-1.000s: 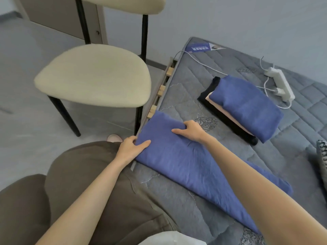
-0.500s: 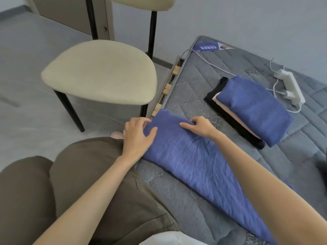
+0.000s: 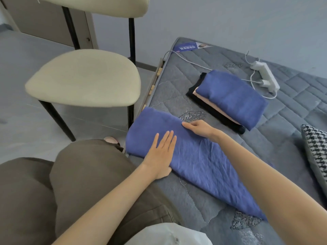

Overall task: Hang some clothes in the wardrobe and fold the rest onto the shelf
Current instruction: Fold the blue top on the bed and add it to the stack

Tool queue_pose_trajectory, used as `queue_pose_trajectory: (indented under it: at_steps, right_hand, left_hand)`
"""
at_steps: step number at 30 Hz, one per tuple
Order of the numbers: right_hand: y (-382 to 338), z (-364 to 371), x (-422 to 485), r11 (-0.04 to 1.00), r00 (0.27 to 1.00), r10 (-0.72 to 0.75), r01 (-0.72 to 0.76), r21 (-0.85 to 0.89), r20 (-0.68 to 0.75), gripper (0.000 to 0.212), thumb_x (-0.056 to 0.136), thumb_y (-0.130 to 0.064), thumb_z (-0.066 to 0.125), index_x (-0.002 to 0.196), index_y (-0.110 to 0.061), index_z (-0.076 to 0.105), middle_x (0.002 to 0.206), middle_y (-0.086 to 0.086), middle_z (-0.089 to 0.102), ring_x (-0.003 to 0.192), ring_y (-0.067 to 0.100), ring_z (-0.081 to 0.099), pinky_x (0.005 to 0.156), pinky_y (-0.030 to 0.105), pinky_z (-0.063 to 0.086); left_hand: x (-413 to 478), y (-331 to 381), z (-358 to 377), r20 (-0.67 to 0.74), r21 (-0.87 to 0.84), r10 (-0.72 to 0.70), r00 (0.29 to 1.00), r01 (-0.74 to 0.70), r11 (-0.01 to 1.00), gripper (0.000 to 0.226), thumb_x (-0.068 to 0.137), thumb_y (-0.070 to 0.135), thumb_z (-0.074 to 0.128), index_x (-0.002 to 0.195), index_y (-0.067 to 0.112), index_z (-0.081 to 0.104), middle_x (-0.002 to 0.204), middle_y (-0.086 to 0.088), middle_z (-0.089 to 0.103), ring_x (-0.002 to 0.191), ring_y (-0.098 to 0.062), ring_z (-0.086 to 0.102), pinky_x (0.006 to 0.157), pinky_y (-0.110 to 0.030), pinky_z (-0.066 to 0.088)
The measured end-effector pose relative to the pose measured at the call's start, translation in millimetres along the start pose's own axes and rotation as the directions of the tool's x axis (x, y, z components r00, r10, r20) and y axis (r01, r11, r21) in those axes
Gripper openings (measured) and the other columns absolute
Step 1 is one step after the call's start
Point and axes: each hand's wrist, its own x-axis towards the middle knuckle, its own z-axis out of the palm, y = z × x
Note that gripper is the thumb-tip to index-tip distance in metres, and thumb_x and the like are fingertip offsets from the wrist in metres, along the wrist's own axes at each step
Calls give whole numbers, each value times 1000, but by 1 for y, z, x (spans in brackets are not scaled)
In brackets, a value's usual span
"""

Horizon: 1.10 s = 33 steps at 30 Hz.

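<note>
Grey quilted mattress (image 3: 292, 106) fills the view from 1 o'clock round to 5 o'clock, with a pale wall behind it. At 10 o'clock a cream chair (image 3: 85, 76) on black legs stands on a grey floor. My lap, in brown trousers (image 3: 79, 183), takes up 7 o'clock.

A long blue cloth (image 3: 203, 165) lies on the mattress edge nearest me, folded into a band that runs from the centre down toward 5 o'clock. At 1 o'clock from it, apart from it, sits a stack (image 3: 230, 98) of folded clothes: blue on top, peach beneath, black at the bottom. A houndstooth pillow (image 3: 316, 151) shows at the 3 o'clock edge. A white power strip (image 3: 265, 75) with its cable lies just beyond the stack.

My left hand (image 3: 161, 152) lies flat on the cloth's upper end, fingers straight and close together, pointing to 12 o'clock. My right hand (image 3: 200, 128) rests on the cloth's far edge, at 1 o'clock of the left, fingers pointing to 9 o'clock. Whether they pinch the edge or only lie on it I cannot tell. My right forearm crosses above the cloth's lower end.

The cloth looks thin, soft and light, faintly creased. I judge it would slump out of its fold if lifted by one corner. It is better taken at the folded end with both hands, so the layers stay together.
</note>
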Motion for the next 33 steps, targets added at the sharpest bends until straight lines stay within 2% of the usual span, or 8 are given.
queue_pose_trajectory:
  at_steps: [2,6,10,16,21,24,30,33]
  right_hand:
    - [0,3,1,1000,1000,-6,6,21,6,58,91,-55,53,102,-2,71,109,8,71,92,17,66,91,31,50]
    - [-7,5,5,999,999,4,-6,38,38,56,87,-58,58,91,-4,71,88,2,68,76,14,62,73,25,50]
    - [-20,8,12,998,997,-6,1,58,71,50,86,-57,60,87,-8,69,87,0,67,77,14,63,68,23,49]
    - [-36,13,24,1000,996,-25,25,6,85,43,88,-40,65,94,2,68,96,10,69,79,20,63,68,27,49]
    - [-37,0,20,998,985,31,-22,-53,168,55,85,-58,60,102,-7,72,106,6,71,94,20,67,91,34,53]
    - [-35,-7,13,994,981,49,-29,-106,187,50,86,-61,56,89,-14,71,97,0,68,92,18,65,83,28,50]
    - [-29,4,7,995,993,8,-19,95,115,34,90,-45,61,87,-12,67,92,1,67,76,12,64,65,21,51]
    - [-25,0,4,967,998,18,-34,253,66,32,87,-45,66,93,-14,70,96,0,70,80,13,67,73,25,55]
  left_hand:
    - [0,6,2,17,-46,-109,994,110,993,92,91,36,46,146,-2,-17,154,-21,-23,143,-32,-22,117,-50,-9]
    - [0,15,6,20,-160,-259,966,258,953,82,94,27,38,145,-5,-18,153,-23,-23,144,-34,-20,119,-44,-7]
    - [-5,12,8,28,-194,-366,930,364,911,77,96,20,35,144,-5,-20,153,-22,-24,144,-33,-18,120,-41,-4]
    - [-7,-6,17,8,-250,-369,930,359,899,79,94,18,39,148,1,-17,157,-14,-21,146,-25,-15,119,-35,-5]
    - [-5,2,17,-115,-306,-319,941,272,912,85,89,19,51,150,2,-6,157,-18,-11,147,-30,-5,118,-38,-1]
    - [-2,11,17,-164,-279,-284,945,232,932,86,88,26,55,150,0,1,157,-20,-4,147,-31,2,119,-38,3]
    - [-3,14,16,-37,-265,-355,934,334,905,71,98,14,33,148,0,-15,158,-15,-17,147,-25,-10,120,-34,-1]
    - [-6,6,13,-41,-340,-359,933,325,883,68,97,10,31,149,1,-12,159,-12,-13,148,-22,-7,120,-31,0]
